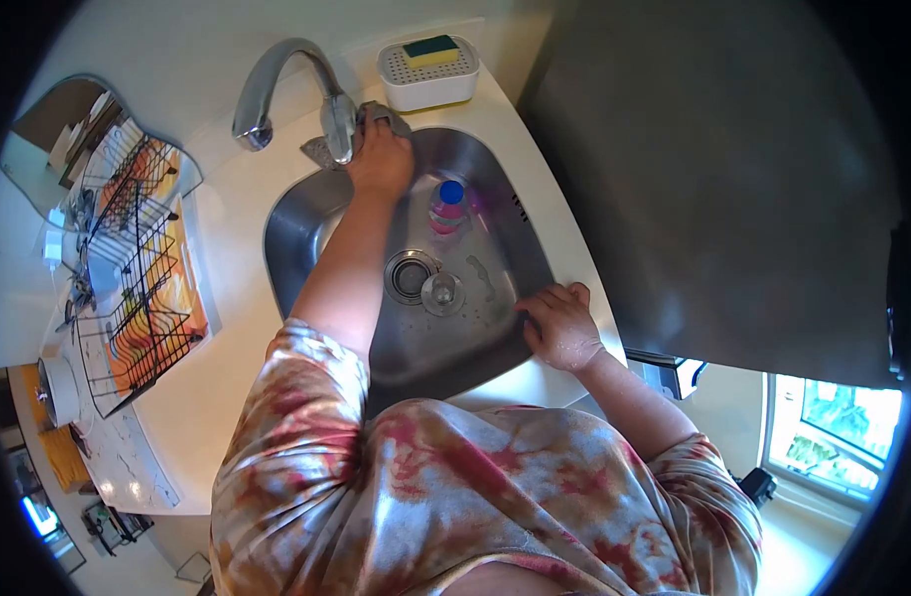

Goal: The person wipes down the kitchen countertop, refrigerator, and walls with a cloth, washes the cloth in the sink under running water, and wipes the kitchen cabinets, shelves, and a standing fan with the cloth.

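Observation:
My left hand [381, 162] reaches across the sink to the base of the chrome faucet [336, 124]. Its fingers press on a grey cloth [323, 152], which is bunched around the faucet base on the back ledge. My right hand [564, 328] rests on the right front rim of the steel sink [425, 348], fingers loosely bent and apart, holding nothing. A clear bottle [446, 211] with a blue cap and pinkish content is in the basin. A drain strainer [442, 294] lies beside the drain opening [410, 275], with water drops around it.
A white soap dispenser tray [430, 89] carries a yellow and green sponge [431, 51] behind the sink. A black wire dish rack [142, 268] sits on the left counter over a colourful mat. A large dark panel [713, 199] rises at the right.

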Available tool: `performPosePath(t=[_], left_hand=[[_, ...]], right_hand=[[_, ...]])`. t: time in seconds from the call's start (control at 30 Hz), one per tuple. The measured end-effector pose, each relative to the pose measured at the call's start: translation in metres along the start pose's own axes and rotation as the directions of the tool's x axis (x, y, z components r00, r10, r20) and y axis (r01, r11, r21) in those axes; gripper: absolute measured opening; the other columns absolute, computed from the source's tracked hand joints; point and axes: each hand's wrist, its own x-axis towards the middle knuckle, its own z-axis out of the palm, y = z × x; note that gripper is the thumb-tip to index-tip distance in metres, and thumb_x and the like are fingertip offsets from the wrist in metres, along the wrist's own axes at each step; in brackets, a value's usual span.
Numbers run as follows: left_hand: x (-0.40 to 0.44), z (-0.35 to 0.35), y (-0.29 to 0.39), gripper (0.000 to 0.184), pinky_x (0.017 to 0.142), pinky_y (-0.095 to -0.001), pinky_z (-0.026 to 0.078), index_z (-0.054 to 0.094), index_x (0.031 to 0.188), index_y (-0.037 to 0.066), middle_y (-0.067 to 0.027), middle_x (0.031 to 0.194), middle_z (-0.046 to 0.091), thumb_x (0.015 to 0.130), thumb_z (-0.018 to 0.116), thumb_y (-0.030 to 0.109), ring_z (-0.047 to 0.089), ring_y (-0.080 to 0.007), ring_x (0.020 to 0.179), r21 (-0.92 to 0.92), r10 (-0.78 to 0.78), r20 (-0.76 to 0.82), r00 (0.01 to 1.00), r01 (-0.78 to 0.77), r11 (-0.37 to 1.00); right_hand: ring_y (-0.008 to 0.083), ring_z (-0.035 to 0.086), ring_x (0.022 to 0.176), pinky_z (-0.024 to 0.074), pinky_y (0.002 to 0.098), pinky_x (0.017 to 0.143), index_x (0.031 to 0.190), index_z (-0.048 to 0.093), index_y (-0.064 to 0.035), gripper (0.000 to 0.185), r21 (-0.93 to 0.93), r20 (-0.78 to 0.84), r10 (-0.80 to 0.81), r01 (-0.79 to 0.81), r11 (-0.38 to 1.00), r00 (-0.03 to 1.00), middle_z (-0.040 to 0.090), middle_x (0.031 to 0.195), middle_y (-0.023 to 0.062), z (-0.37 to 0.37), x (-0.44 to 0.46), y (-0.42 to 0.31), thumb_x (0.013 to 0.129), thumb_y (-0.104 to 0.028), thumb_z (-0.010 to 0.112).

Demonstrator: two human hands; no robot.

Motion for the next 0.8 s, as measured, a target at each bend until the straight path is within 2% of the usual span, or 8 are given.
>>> performPosePath(t=[0.07, 0.2, 0.27, 0.33, 0.4, 0.53, 0.63, 0.8], left_hand=[[0.000, -0.002, -0.008, 0.053, 0.109, -0.0490, 0.026, 0.041, 0.136, 0.003, -0.0130, 0.148, 0.034, 0.090, 0.044, 0.028, 0.039, -0.0313, 0.130, -0.053, -0.052, 0.043, 0.998, 0.054, 0.997], [-0.018, -0.018, -0.057, 0.037, 0.099, -0.0451, 0.036, 0.057, 0.119, 0.007, -0.0103, 0.133, 0.050, 0.086, 0.050, 0.024, 0.045, -0.0301, 0.123, 0.134, 0.282, -0.101, 0.954, -0.267, 0.954], [-0.025, -0.048, -0.083, 0.036, 0.095, -0.0427, 0.039, 0.058, 0.117, 0.007, -0.0100, 0.129, 0.054, 0.087, 0.051, 0.024, 0.047, -0.0295, 0.120, 0.223, 0.270, 0.219, 0.938, -0.317, 0.922], [-0.028, -0.056, -0.115, 0.035, 0.095, -0.0425, 0.039, 0.059, 0.116, 0.005, -0.0112, 0.129, 0.054, 0.088, 0.051, 0.024, 0.048, -0.0296, 0.118, 0.225, 0.260, 0.141, 0.955, -0.286, 0.931], [-0.032, -0.051, -0.142, 0.037, 0.095, -0.0411, 0.040, 0.058, 0.119, 0.003, -0.0122, 0.130, 0.053, 0.090, 0.050, 0.024, 0.047, -0.0293, 0.119, 0.236, 0.233, -0.156, 0.960, -0.193, 0.952], [-0.014, -0.048, -0.133, 0.045, 0.100, -0.0494, 0.034, 0.057, 0.124, 0.005, -0.0122, 0.132, 0.052, 0.092, 0.042, 0.034, 0.042, -0.0349, 0.123, 0.355, 0.015, -0.042, 0.999, 0.001, 0.935], [0.016, -0.037, -0.123, 0.046, 0.101, -0.0544, 0.030, 0.058, 0.122, 0.008, -0.0118, 0.134, 0.051, 0.091, 0.040, 0.036, 0.038, -0.0380, 0.126, 0.237, -0.105, -0.073, 0.992, 0.119, 0.964], [0.030, -0.026, -0.100, 0.044, 0.102, -0.0524, 0.029, 0.052, 0.128, 0.011, -0.0088, 0.140, 0.047, 0.088, 0.044, 0.026, 0.045, -0.0278, 0.126, 0.142, -0.008, 0.063, 0.998, -0.001, 0.990]], right_hand=[[0.0212, 0.056, 0.097, 0.0292, 0.0409, 0.092, 0.098, 0.063, -0.0147, 0.027, -0.003, -0.042, -0.008, 0.008, 1.000, 0.999, 0.063, 0.091, 0.0048, 0.003, -0.001, 0.000, 0.071, -0.014, 0.061], [0.0191, 0.056, 0.098, 0.0297, 0.0405, 0.092, 0.096, 0.064, -0.0151, 0.024, 0.017, -0.013, -0.014, 0.014, 1.000, 1.000, 0.063, 0.091, 0.0032, 0.002, 0.000, -0.003, 0.072, -0.015, 0.060], [0.0192, 0.056, 0.097, 0.0297, 0.0402, 0.091, 0.095, 0.064, -0.0155, 0.023, -0.002, -0.014, 0.019, -0.019, 1.000, 1.000, 0.063, 0.092, 0.0031, 0.002, 0.000, -0.004, 0.072, -0.014, 0.060], [0.0191, 0.056, 0.097, 0.0298, 0.0399, 0.091, 0.094, 0.064, -0.0155, 0.023, -0.008, -0.029, 0.017, -0.018, 1.000, 0.999, 0.063, 0.091, 0.0032, 0.004, 0.000, -0.003, 0.072, -0.014, 0.061], [0.0217, 0.056, 0.094, 0.0300, 0.0407, 0.088, 0.093, 0.064, -0.0145, 0.021, 0.004, -0.085, -0.020, 0.020, 1.000, 0.996, 0.062, 0.086, 0.0046, 0.007, 0.000, -0.003, 0.072, -0.013, 0.061], [0.0218, 0.056, 0.094, 0.0297, 0.0411, 0.088, 0.092, 0.064, -0.0146, 0.021, -0.026, -0.070, -0.027, 0.026, 0.999, 0.997, 0.062, 0.086, 0.0046, 0.006, 0.001, -0.005, 0.072, -0.014, 0.061], [0.0217, 0.056, 0.094, 0.0293, 0.0412, 0.088, 0.092, 0.065, -0.0149, 0.020, -0.059, -0.053, -0.030, 0.027, 0.998, 0.998, 0.062, 0.085, 0.0044, 0.007, 0.002, -0.006, 0.072, -0.014, 0.061], [0.0198, 0.055, 0.095, 0.0295, 0.0417, 0.089, 0.090, 0.064, -0.0152, 0.021, -0.061, 0.000, 0.014, -0.014, 0.998, 1.000, 0.063, 0.088, 0.0026, 0.004, 0.005, -0.006, 0.069, -0.016, 0.063]])
